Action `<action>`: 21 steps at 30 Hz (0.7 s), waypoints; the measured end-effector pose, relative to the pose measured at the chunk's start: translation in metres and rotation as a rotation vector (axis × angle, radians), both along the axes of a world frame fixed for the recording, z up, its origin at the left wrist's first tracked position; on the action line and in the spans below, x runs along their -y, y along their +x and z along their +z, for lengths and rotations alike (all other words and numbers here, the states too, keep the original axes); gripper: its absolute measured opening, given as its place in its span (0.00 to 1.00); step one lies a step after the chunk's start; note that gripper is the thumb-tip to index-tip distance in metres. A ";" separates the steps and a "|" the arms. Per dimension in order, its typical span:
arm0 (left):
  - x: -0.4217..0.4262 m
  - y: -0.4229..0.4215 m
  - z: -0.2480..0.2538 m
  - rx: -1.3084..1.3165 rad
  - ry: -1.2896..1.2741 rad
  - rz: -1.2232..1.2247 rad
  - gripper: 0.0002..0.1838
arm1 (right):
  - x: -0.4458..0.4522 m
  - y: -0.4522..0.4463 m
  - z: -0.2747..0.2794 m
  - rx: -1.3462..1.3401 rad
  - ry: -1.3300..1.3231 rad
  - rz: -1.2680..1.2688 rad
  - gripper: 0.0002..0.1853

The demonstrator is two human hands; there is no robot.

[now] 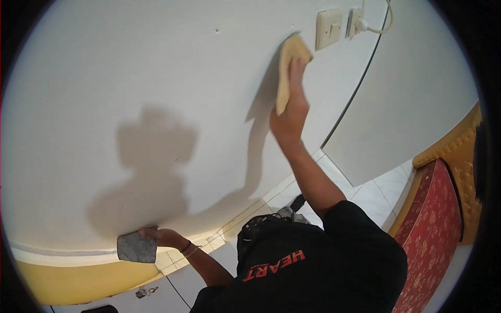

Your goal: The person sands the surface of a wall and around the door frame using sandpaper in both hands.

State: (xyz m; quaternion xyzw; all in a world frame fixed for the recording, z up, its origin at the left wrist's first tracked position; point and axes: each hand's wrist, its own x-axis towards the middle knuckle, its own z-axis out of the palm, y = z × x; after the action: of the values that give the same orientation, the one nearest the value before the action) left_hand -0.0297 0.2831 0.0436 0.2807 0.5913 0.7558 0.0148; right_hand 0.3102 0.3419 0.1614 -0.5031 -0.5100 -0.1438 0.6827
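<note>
My right hand (290,122) is raised against the white wall (219,88), fingers closed on a folded pale-yellow cloth (295,49). The cloth lies along the wall surface, just left of and below a light switch (329,29). Lower left, my left hand (166,238) grips the edge of a flat, grey, roughly square pad (136,247). That pad is close to the lower part of the wall; whether it touches cannot be told. Its exact material is unclear. A bracelet and a dark band circle my left wrist.
Right of the switch, a plug (361,24) with a white cord sits in a socket. A pale panel (402,99) stands beside it. A red patterned mattress (430,229) and a tan padded headboard (464,172) are at right. Keys (146,292) lie at lower left.
</note>
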 end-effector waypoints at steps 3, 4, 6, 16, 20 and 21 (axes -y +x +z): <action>-0.007 -0.008 -0.009 -0.008 0.024 0.002 0.36 | -0.007 0.004 -0.002 0.051 0.001 -0.028 0.32; -0.005 -0.006 -0.007 0.003 0.021 0.010 0.37 | -0.012 0.016 0.001 0.032 0.051 0.007 0.34; -0.004 -0.007 -0.005 0.011 0.015 0.015 0.37 | -0.016 0.035 0.009 -0.119 -0.003 0.120 0.37; 0.002 -0.015 -0.014 -0.004 -0.039 0.005 0.38 | -0.020 0.024 0.010 0.018 0.067 -0.050 0.36; 0.001 -0.007 -0.008 -0.020 0.015 0.024 0.37 | -0.001 -0.004 -0.005 0.096 -0.099 -0.114 0.37; 0.000 -0.004 -0.004 -0.020 0.021 0.023 0.37 | -0.004 0.002 -0.006 0.096 -0.093 -0.114 0.37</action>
State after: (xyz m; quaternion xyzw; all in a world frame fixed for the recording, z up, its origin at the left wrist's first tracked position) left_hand -0.0332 0.2834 0.0396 0.2815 0.5867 0.7593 -0.0027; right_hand 0.3126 0.3455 0.1554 -0.5550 -0.5187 -0.1828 0.6241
